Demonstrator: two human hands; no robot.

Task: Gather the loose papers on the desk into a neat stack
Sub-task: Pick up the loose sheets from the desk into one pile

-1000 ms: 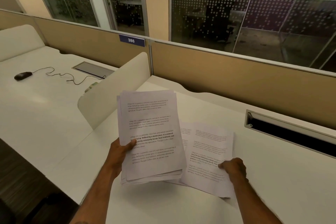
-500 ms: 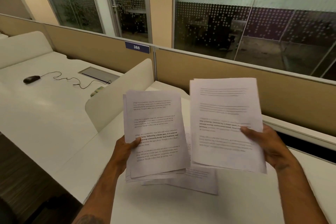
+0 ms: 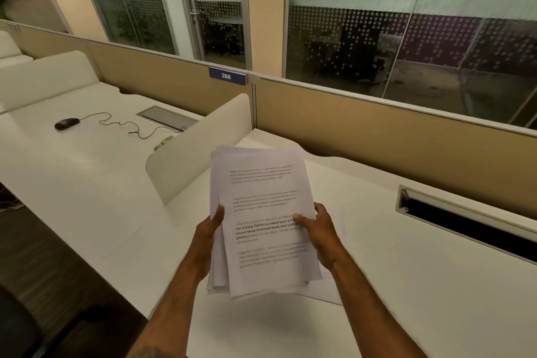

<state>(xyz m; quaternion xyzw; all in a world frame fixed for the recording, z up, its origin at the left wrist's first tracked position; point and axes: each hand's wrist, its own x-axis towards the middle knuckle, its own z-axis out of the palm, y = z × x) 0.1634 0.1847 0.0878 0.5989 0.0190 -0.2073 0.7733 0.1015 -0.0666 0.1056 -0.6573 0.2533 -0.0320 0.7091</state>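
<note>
Both hands hold one bundle of printed white papers point(image 3: 261, 206) above the white desk point(image 3: 406, 285). My left hand point(image 3: 207, 237) grips its left edge with the thumb on top. My right hand point(image 3: 318, 231) grips the right edge, thumb across the text. The sheets are uneven, with edges fanned out at the top and bottom left. One loose sheet point(image 3: 329, 289) lies flat on the desk under my right wrist, mostly hidden by the bundle.
A cable slot point(image 3: 465, 224) opens in the desk at the right. A tan partition point(image 3: 377, 131) runs along the back, and a white divider point(image 3: 200, 145) stands at the left. On the neighbouring desk lies a black mouse point(image 3: 66, 123) with its cord.
My right hand lifted a sheet off the desk, raised it beside the left-hand bundle, then laid it on top. Both hands now hold one bundle.
</note>
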